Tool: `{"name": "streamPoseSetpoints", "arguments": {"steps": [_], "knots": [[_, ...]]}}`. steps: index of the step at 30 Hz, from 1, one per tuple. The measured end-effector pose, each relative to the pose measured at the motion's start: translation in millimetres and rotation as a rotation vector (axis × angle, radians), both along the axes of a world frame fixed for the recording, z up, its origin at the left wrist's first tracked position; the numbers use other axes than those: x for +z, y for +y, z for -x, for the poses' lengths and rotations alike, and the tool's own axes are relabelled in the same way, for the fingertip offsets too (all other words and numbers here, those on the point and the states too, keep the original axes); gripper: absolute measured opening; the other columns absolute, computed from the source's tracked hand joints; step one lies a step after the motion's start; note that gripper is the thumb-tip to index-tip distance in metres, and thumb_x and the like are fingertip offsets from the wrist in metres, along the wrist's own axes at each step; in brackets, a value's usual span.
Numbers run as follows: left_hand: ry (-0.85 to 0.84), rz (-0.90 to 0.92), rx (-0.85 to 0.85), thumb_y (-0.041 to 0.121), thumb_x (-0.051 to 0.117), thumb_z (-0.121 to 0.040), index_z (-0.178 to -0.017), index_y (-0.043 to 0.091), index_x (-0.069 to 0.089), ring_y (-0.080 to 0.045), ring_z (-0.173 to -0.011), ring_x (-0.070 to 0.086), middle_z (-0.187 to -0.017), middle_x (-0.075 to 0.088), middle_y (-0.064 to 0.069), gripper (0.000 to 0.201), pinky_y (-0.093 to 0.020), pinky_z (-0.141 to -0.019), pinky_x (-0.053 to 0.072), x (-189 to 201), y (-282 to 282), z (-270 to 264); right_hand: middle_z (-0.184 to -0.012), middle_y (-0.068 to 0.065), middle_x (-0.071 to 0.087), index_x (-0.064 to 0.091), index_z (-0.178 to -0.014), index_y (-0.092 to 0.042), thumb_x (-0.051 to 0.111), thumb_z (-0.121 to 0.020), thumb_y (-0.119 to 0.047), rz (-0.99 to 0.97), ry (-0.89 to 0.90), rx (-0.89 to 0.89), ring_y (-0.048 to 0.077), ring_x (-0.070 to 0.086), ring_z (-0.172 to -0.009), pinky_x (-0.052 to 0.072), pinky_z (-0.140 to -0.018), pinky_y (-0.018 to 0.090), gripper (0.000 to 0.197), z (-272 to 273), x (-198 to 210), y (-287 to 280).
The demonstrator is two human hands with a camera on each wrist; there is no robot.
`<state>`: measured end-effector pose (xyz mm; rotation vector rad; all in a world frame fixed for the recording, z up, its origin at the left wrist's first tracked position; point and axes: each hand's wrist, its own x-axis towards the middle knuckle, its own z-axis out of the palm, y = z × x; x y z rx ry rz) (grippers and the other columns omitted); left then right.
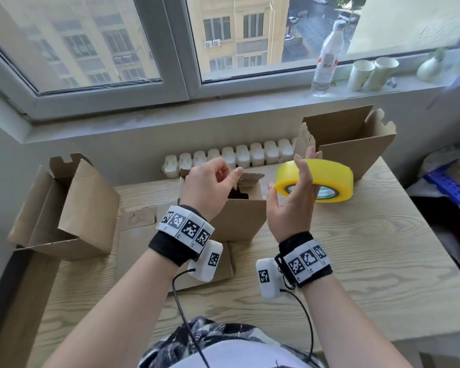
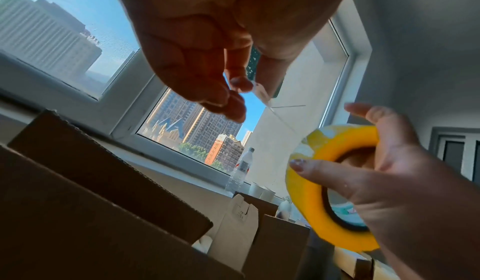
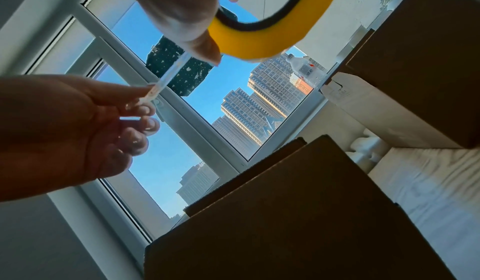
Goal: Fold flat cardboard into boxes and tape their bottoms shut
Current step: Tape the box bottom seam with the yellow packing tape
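Note:
My right hand [image 1: 295,192] holds a yellow tape roll [image 1: 327,179] in the air, fingers through its core [image 2: 345,181] and thumb on the rim. A clear strip of tape [image 3: 166,77] runs from the roll [image 3: 262,38] to my left hand [image 1: 213,179], which pinches its free end between thumb and forefinger [image 2: 241,83]. Both hands hover above a small folded cardboard box [image 1: 239,219] standing on the wooden table [image 1: 356,248]. A flat cardboard sheet [image 1: 133,235] lies under and left of that box.
An open box [image 1: 64,208] lies on its side at the table's left edge. Another open box [image 1: 356,144] stands at the back right. A radiator [image 1: 237,155] runs behind the table. On the windowsill stand a water bottle [image 1: 327,57], two paper cups [image 1: 369,73] and a vase [image 1: 430,67].

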<state>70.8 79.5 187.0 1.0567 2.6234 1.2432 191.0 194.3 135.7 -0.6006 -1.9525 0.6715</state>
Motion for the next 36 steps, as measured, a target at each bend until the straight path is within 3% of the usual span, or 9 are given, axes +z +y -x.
{"name": "streamPoseSetpoints", "arguments": {"steps": [5, 10, 13, 18, 21, 25, 28, 32, 36], "knots": [[0.047, 0.059, 0.015, 0.045, 0.050, -0.098, -0.071, 0.022, 0.044, -0.019, -0.053, 0.063, -0.062, 0.057, 0.001, 0.037, -0.044, -0.059, 0.053, -9.8, -3.7, 3.0, -0.159, 0.018, 0.023, 0.028, -0.136, -0.028, 0.064, -0.075, 0.011, 0.001, -0.051, 0.030, 0.039, 0.038, -0.136, 0.039, -0.106, 0.039, 0.081, 3.1, -2.5, -4.8], [0.198, 0.148, 0.020, 0.043, 0.047, -0.101, -0.080, 0.016, 0.049, -0.021, -0.059, 0.057, -0.062, 0.056, 0.002, 0.034, -0.035, -0.060, 0.041, -2.3, -13.8, 16.2, -0.152, 0.018, 0.036, 0.033, -0.135, -0.023, 0.055, -0.069, 0.014, -0.155, -0.148, -0.028, 0.038, 0.047, -0.125, 0.043, -0.096, 0.048, 0.079, 2.4, -16.3, 1.3], [0.228, 0.158, 0.026, 0.043, 0.047, -0.101, -0.081, 0.016, 0.049, -0.023, -0.059, 0.058, -0.061, 0.057, 0.001, 0.034, -0.036, -0.063, 0.044, 0.6, -27.8, 26.4, -0.119, 0.019, 0.060, 0.036, -0.135, -0.023, 0.052, -0.072, 0.011, -0.342, -0.236, -0.107, 0.037, 0.052, -0.099, 0.043, -0.089, 0.051, 0.074, 2.0, -21.2, 5.6], [0.151, 0.119, 0.077, 0.042, 0.045, -0.102, -0.080, 0.019, 0.051, -0.023, -0.057, 0.062, -0.061, 0.058, 0.001, 0.032, -0.042, -0.067, 0.054, -2.6, -50.6, 45.4, -0.089, 0.008, 0.051, 0.037, -0.137, -0.028, 0.060, -0.066, 0.013, -0.420, -0.379, -0.169, 0.023, 0.040, -0.083, 0.039, -0.097, 0.052, 0.085, 2.0, -26.0, 13.8], [0.038, 0.112, 0.074, 0.036, 0.042, -0.104, -0.081, 0.017, 0.051, -0.019, -0.051, 0.064, -0.063, 0.061, 0.000, 0.031, -0.039, -0.059, 0.055, -8.8, -53.5, 49.1, -0.086, 0.007, 0.052, 0.034, -0.142, -0.026, 0.056, -0.065, 0.015, -0.352, -0.390, -0.173, 0.025, 0.045, -0.076, 0.041, -0.094, 0.048, 0.090, 10.0, -26.5, 7.4], [-0.415, -0.046, 0.043, 0.018, 0.037, -0.106, -0.074, 0.012, 0.048, -0.026, -0.048, 0.062, -0.065, 0.063, -0.009, 0.034, -0.031, -0.044, 0.046, -13.0, -56.4, 48.6, -0.079, 0.001, 0.055, 0.025, -0.148, -0.025, 0.053, -0.059, 0.019, -0.146, -0.361, -0.155, 0.025, 0.053, -0.072, 0.037, -0.091, 0.040, 0.103, 17.9, -30.5, -1.3], [-0.604, -0.114, -0.055, 0.012, 0.035, -0.106, -0.073, 0.009, 0.046, -0.026, -0.046, 0.058, -0.064, 0.061, -0.012, 0.035, -0.026, -0.041, 0.040, -2.8, -60.8, 48.4, -0.096, 0.004, 0.060, 0.019, -0.151, -0.021, 0.051, -0.063, 0.022, 0.064, -0.240, -0.188, 0.029, 0.054, -0.082, 0.040, -0.097, 0.043, 0.103, 20.1, -29.6, -5.3], [-0.555, -0.184, -0.172, 0.014, 0.034, -0.107, -0.079, 0.007, 0.049, -0.026, -0.044, 0.054, -0.063, 0.060, -0.010, 0.032, -0.026, -0.040, 0.037, 14.3, -54.6, 45.9, -0.108, -0.004, 0.056, 0.025, -0.142, -0.023, 0.052, -0.075, 0.012, 0.391, -0.056, -0.229, 0.032, 0.059, -0.109, 0.048, -0.095, 0.041, 0.081, 27.6, -23.4, -6.1], [-0.447, -0.248, -0.331, 0.017, 0.035, -0.106, -0.078, 0.008, 0.051, -0.028, -0.046, 0.054, -0.065, 0.060, -0.007, 0.034, -0.029, -0.042, 0.039, 32.3, -37.9, 32.4, -0.089, 0.007, 0.068, 0.052, -0.120, -0.013, 0.061, -0.074, 0.004, 0.504, -0.034, -0.347, 0.032, 0.061, -0.085, 0.051, -0.082, 0.034, 0.050, 35.6, -22.6, 15.6]]}}
